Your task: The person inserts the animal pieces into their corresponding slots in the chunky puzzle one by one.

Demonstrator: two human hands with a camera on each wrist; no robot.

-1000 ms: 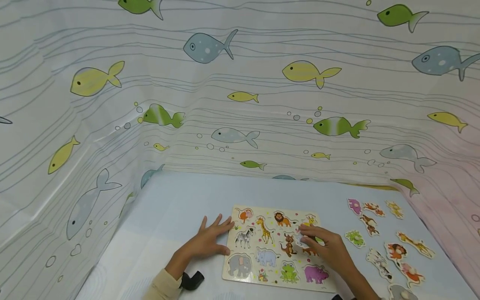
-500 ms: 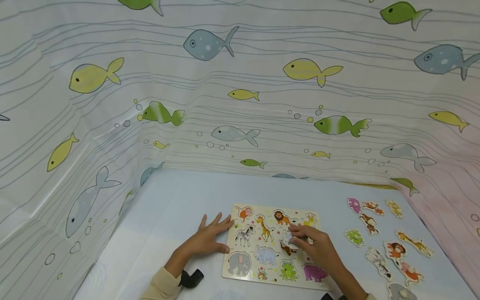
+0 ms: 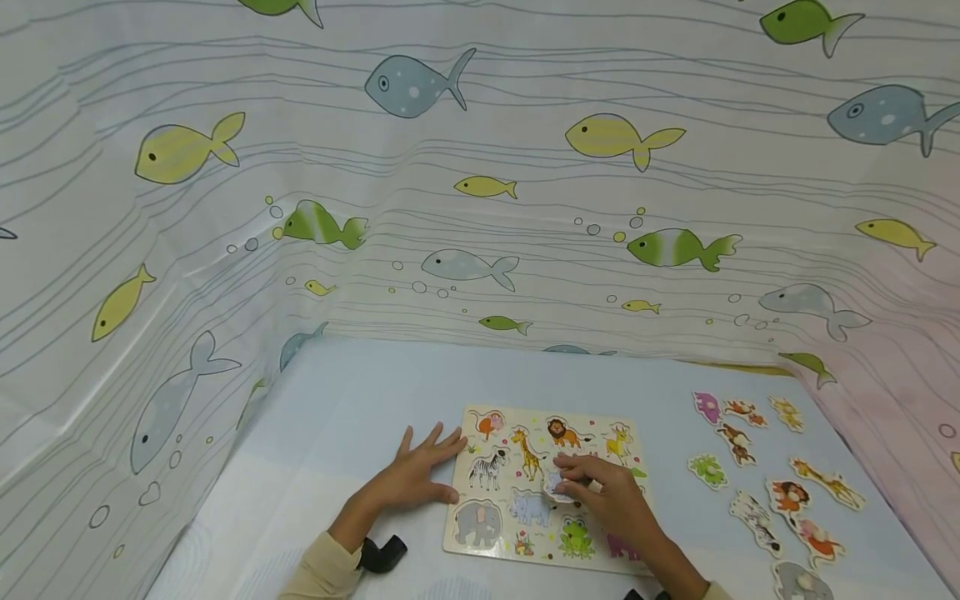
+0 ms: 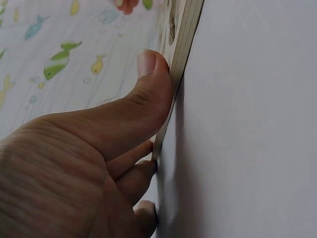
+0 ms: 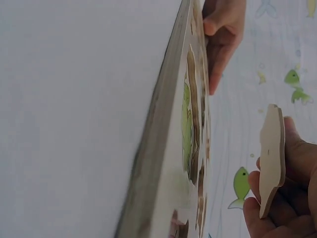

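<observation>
A wooden animal puzzle board lies flat on the table, with pictures in its recesses. My right hand pinches a pale blue puzzle piece above the board, just up and right of the rhino picture. In the right wrist view that piece shows its bare wooden underside, tilted and apart from the board; its printed face is mostly hidden. My left hand lies at the board's left side with fingers spread. In the left wrist view its thumb touches the board's edge.
Several loose animal pieces lie right of the board, among them an elephant, zebra, giraffe, lion, frog and purple hippo. A fish-patterned sheet encloses the pale table behind and at both sides.
My right hand has moved left across the board with the pale blue piece, from the right-hand pictures toward the rhino picture. The left hand stays at the board's edge.
</observation>
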